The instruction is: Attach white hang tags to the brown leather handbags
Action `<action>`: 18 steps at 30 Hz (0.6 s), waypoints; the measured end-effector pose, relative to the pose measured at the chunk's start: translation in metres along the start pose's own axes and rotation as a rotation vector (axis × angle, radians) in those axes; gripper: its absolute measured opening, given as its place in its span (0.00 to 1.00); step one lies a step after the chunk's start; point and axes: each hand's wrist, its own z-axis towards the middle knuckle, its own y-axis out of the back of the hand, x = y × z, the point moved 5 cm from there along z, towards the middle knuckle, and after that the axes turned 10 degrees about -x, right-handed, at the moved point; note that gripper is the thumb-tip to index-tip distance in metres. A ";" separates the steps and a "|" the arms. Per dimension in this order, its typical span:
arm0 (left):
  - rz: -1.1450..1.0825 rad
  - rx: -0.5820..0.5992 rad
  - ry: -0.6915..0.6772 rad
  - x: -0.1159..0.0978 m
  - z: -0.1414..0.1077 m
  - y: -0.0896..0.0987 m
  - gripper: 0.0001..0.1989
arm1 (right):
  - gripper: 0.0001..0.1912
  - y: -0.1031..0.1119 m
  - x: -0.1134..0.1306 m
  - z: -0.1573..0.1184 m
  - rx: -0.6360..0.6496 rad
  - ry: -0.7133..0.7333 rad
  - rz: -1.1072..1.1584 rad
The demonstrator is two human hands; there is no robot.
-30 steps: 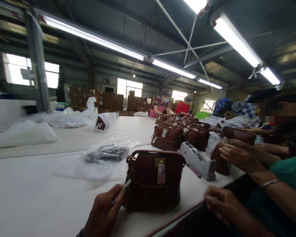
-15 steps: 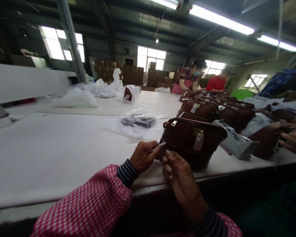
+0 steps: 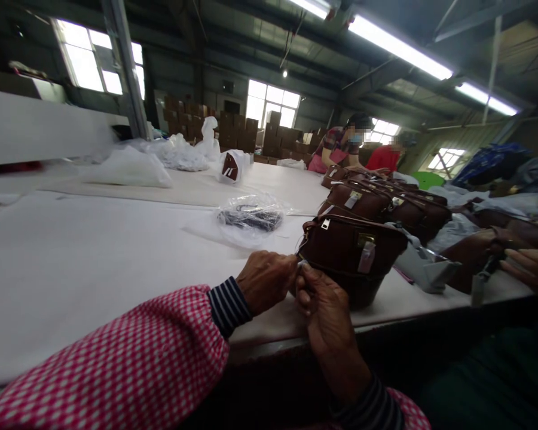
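Observation:
A dark brown handbag (image 3: 341, 248) stands upright at the table's front edge, with a pale zip pull and a wrapped tag on its front. My left hand (image 3: 269, 280) is closed in a fist at the bag's left end, its fingertips hidden from me. Close against it, my right hand (image 3: 325, 298) pinches with thumb and forefinger. A small whitish bit (image 3: 301, 263) shows where the fingertips meet; its kind is too small to tell. Behind the hands lies a clear plastic bag (image 3: 251, 215) with dark strap-like items in it.
More brown handbags (image 3: 367, 200) stand in rows behind. A grey tape dispenser (image 3: 428, 269) sits right of the nearest bag. Another person's hand (image 3: 531, 269) works at a brown bag (image 3: 473, 257) on the right. White plastic wrapping (image 3: 125, 167) lies at the back left.
My left hand has turned and closed up against my right fingertips; the white strip that stuck out of it is largely hidden. The view has shifted slightly. A tag now hangs by the neighbour's hand.

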 end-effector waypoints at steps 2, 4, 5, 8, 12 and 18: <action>-0.006 0.035 -0.017 -0.001 0.000 0.001 0.12 | 0.18 -0.001 0.001 0.000 -0.001 0.027 -0.011; -0.041 0.062 -0.027 -0.003 -0.001 0.002 0.11 | 0.18 0.000 0.003 0.001 0.000 0.038 -0.029; -0.054 0.072 -0.028 -0.003 -0.001 0.003 0.11 | 0.18 0.000 0.004 0.002 0.002 0.036 -0.043; -0.036 0.104 -0.035 -0.005 -0.003 0.001 0.08 | 0.18 0.002 0.006 0.003 0.003 0.032 -0.096; 0.058 0.085 -0.069 -0.013 -0.006 -0.004 0.08 | 0.18 0.002 0.006 0.006 -0.025 0.076 -0.129; 0.137 0.065 -0.101 -0.025 -0.009 -0.005 0.10 | 0.17 0.001 0.004 0.010 -0.079 0.079 -0.109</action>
